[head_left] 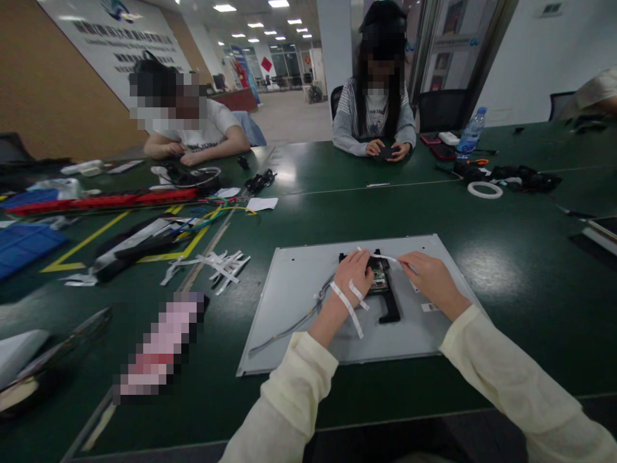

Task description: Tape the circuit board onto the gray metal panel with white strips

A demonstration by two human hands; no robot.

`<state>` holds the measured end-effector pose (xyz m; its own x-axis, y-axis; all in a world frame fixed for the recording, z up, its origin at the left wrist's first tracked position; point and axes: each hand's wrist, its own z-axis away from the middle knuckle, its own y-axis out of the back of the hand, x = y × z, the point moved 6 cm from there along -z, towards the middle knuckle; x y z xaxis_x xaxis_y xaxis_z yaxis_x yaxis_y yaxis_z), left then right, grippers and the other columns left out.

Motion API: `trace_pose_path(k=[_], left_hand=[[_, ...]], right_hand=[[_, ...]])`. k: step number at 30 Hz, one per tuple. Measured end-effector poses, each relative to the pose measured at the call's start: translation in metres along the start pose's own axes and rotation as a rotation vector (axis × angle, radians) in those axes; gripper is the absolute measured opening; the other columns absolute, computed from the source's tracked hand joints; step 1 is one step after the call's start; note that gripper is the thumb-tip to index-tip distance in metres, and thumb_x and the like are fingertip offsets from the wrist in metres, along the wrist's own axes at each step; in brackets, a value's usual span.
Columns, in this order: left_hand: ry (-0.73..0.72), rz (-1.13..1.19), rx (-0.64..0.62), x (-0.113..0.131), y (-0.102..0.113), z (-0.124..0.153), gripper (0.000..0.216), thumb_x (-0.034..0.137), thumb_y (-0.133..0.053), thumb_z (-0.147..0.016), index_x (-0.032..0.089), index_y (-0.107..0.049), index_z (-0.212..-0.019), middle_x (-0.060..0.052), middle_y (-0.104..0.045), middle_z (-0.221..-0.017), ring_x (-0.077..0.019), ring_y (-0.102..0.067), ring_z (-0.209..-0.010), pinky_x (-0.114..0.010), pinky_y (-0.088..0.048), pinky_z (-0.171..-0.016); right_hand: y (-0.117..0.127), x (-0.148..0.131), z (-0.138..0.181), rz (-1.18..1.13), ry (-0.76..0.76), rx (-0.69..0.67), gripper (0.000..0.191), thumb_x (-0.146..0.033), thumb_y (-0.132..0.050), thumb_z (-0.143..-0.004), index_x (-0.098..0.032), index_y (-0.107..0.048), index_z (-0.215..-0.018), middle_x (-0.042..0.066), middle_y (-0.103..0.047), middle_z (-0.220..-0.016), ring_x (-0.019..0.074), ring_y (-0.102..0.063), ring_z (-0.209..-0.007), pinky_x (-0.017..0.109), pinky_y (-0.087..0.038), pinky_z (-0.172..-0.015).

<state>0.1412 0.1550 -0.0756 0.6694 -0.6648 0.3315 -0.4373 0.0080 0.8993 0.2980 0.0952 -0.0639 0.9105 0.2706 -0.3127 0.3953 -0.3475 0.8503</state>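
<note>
A black plastic frame with an exposed circuit board [380,280] lies on a light grey panel [289,302]. My left hand [353,283] is closed over the frame's upper left part, its fingertips mostly hidden. Two strips of white tape [348,307] cling to the back of that hand and hang at the wrist. At the frame's upper right, my right hand [431,280] pinches the end of a narrow white tape strip [386,258], which stretches across the frame's top toward my left fingers. A grey cable [294,326] runs from the frame to the panel's lower left.
Loose white strips [229,267] lie left of the panel, near a pixelated pink item [166,341]. A tape roll [484,190], a water bottle [471,134] and black gear [520,177] sit at the right. Two people sit across the green table [318,212].
</note>
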Motion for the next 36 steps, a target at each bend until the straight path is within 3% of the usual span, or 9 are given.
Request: trace_pose_path(k=[8,14,22,26,29,36], left_hand=[[0.006,-0.025,-0.02,-0.002,-0.003,0.001,0.041,0.019,-0.043,-0.088,0.011,-0.052,-0.127,-0.014,-0.054,-0.134,-0.0243,-0.044,-0.129,-0.045,-0.031,-0.111],[0.037,-0.041,-0.013,0.0,0.001,0.004,0.04,0.018,-0.044,-0.088,0.014,-0.052,-0.127,-0.012,-0.053,-0.136,-0.0256,-0.039,-0.133,-0.046,-0.031,-0.11],[0.027,-0.091,-0.061,0.005,0.003,0.004,0.042,0.016,-0.041,-0.089,0.011,-0.049,-0.13,-0.014,-0.05,-0.138,-0.0243,-0.04,-0.132,-0.044,-0.03,-0.11],[0.021,-0.126,-0.077,0.004,0.002,0.004,0.042,0.018,-0.039,-0.091,0.012,-0.047,-0.132,-0.013,-0.048,-0.139,-0.0242,-0.039,-0.133,-0.044,-0.03,-0.11],[0.025,-0.16,-0.087,0.002,-0.001,0.004,0.043,0.021,-0.037,-0.092,0.014,-0.046,-0.134,-0.011,-0.048,-0.14,-0.0233,-0.039,-0.133,-0.043,-0.029,-0.11],[0.039,-0.199,-0.098,0.001,-0.002,0.004,0.044,0.024,-0.036,-0.093,0.016,-0.046,-0.135,-0.008,-0.047,-0.142,-0.0222,-0.038,-0.133,-0.04,-0.028,-0.111]], right_hand=[[-0.006,-0.006,0.002,0.127,0.038,-0.115,0.022,-0.019,-0.047,-0.09,-0.021,-0.068,-0.095,0.007,-0.069,-0.099,0.0201,-0.062,-0.086,0.031,-0.047,-0.073],[-0.01,-0.013,0.001,0.128,0.121,-0.158,0.025,-0.011,-0.046,-0.088,-0.018,-0.069,-0.095,0.011,-0.068,-0.103,0.0255,-0.061,-0.096,0.04,-0.048,-0.084],[-0.015,-0.018,0.025,0.15,0.079,-0.128,0.044,-0.003,-0.034,-0.086,-0.011,-0.057,-0.122,0.019,-0.057,-0.126,0.031,-0.053,-0.116,0.049,-0.043,-0.095],[-0.011,-0.023,0.029,0.113,0.056,-0.111,0.044,-0.018,-0.035,-0.092,-0.011,-0.047,-0.133,0.017,-0.049,-0.137,0.0273,-0.047,-0.125,0.046,-0.04,-0.103],[-0.01,-0.031,0.025,0.079,0.092,-0.125,0.054,-0.033,-0.037,-0.093,-0.01,-0.035,-0.142,0.015,-0.038,-0.145,0.0258,-0.038,-0.133,0.044,-0.035,-0.108],[-0.019,-0.031,0.032,0.134,0.104,-0.239,0.057,-0.034,-0.029,-0.095,-0.008,-0.027,-0.145,0.016,-0.041,-0.144,0.0238,-0.038,-0.133,0.045,-0.029,-0.111]])
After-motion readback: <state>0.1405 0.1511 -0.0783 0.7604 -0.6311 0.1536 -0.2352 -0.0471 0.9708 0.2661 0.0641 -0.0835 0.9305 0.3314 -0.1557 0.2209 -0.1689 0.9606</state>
